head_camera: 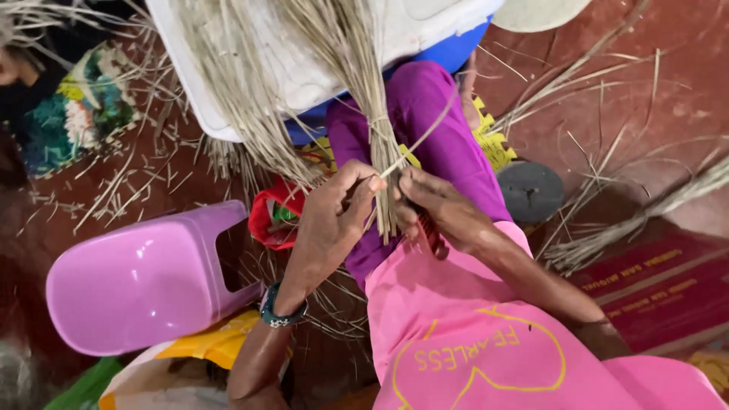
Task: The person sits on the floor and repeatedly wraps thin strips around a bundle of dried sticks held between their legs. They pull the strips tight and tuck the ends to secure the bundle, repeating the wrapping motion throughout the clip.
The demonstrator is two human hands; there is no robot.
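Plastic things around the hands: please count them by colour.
Pink or lilac: 1, the overturned stool
White: 1, the tub under the straw bundle that the left hand and right hand hold
Blue: 1, the container
Total: 3

A bundle of dry, pale straw-coloured stalks (372, 114) stands nearly upright over the purple-clad lap, its cut lower ends hanging loose just below the fingers. Higher up the stalks fan out wide — some spreading left across a white lid. A thin strand is wound about the bundle's waist, and one flat pale strip (421, 137) runs slantwise from the pinch point up to the right — taut and slightly bowed.
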